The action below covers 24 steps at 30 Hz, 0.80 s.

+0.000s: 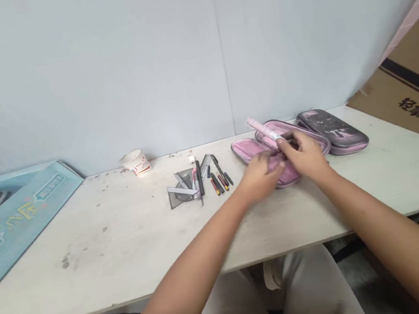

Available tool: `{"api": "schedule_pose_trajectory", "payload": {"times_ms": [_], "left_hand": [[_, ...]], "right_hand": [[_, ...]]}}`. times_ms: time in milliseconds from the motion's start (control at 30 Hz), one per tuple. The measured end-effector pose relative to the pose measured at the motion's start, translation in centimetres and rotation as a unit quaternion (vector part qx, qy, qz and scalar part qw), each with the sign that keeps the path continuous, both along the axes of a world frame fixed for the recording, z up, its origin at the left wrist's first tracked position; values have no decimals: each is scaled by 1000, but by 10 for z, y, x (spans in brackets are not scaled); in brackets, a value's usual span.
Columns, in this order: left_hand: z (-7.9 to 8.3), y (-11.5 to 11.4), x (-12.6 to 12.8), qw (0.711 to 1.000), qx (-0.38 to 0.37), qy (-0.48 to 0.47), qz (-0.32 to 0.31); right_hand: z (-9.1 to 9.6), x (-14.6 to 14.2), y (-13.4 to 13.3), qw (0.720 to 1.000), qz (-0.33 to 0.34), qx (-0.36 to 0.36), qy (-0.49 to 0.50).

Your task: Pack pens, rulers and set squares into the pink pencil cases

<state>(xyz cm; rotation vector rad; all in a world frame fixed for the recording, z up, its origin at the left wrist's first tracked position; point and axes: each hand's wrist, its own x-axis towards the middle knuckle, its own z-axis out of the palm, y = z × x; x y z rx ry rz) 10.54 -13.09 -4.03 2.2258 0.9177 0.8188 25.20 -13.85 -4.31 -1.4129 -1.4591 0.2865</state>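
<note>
Fingers of the right hand (303, 153) grasp a slim pale-pink pen (263, 128) over an open pink fabric pencil case (246, 148); what the left hand (262, 174) grips is unclear. Hands partly block it; a closed dark-grey case (332, 129) lies just beside.

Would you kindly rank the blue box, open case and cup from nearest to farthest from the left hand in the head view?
1. Open case, directly by the left hand.
2. Cup, off to its left.
3. Blue box, at the picture's far left.
</note>
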Motion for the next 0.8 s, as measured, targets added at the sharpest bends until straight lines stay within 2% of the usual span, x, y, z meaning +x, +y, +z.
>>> {"api": "schedule_pose_trajectory", "payload": {"times_ms": [67,133,233,300,400,567,633,700,800], "left_hand": [[-3,-9,12,990,62,129,-12],[-7,-14,19,972,106,207,-12],[-11,-13,17,960,133,247,1],[-13,-11,11,956,137,259,24],[-12,-11,0,951,150,267,45],[-5,-9,-28,947,178,250,91],[-2,-3,-46,945,175,247,122],[-2,5,-67,941,162,248,166],[-10,15,-97,924,154,254,239]], "right_hand": [[-3,27,-1,989,-98,-20,-109],[-5,48,-2,958,-170,-53,-226],[-9,65,-2,903,-200,-69,-374],[-12,71,-1,877,-191,-56,-437],[-14,72,1,854,-173,-47,-488],[-3,55,-1,848,-142,-31,-510],[4,38,-4,859,-100,-18,-502],[9,15,-7,871,-29,-5,-491],[11,-30,-11,871,86,20,-483]]}}
